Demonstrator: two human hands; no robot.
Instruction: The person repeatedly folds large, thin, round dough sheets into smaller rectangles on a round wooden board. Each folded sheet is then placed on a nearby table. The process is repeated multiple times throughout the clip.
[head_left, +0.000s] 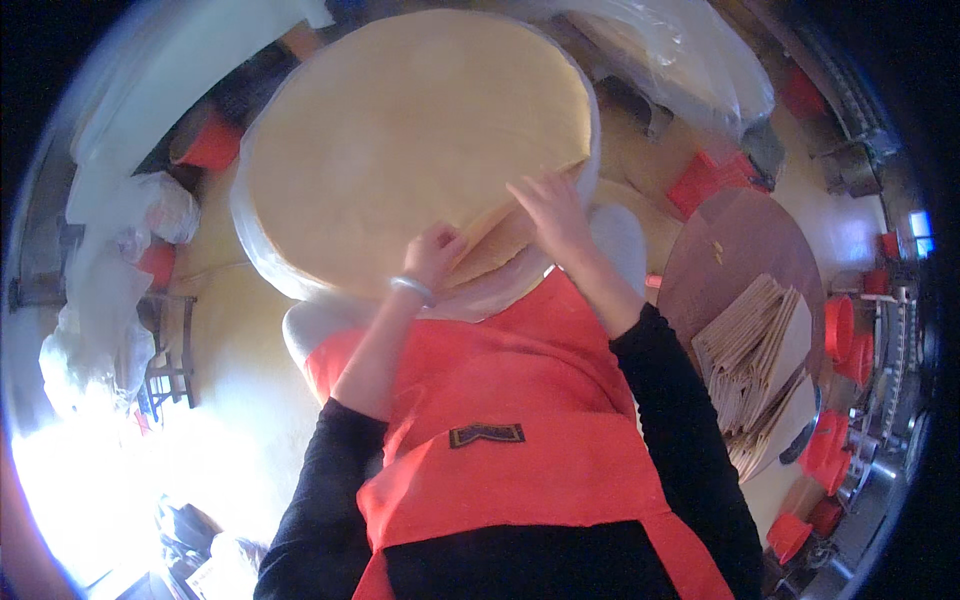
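Observation:
A wide stack of thin, round, tan sheets (420, 142), apparently flatbreads, lies before me with clear plastic around its rim. Along the near right side, the top sheet's edge (491, 221) is raised and partly turned back, baring a lower layer (495, 247). My left hand (435, 251), with a pale bangle at the wrist, has its fingers curled on this edge. Farther right along the same edge is my right hand (556, 210), its fingers stretched out and slightly blurred. Whether its thumb grips the sheet from below is hidden.
To my right, a round brown table (739, 232) bears folded tan sheets (757, 360) in a pile. Another plastic-covered stack (675, 60) sits at the upper right. Red containers (832, 450) line the right side; a dark chair (171, 349) stands at left.

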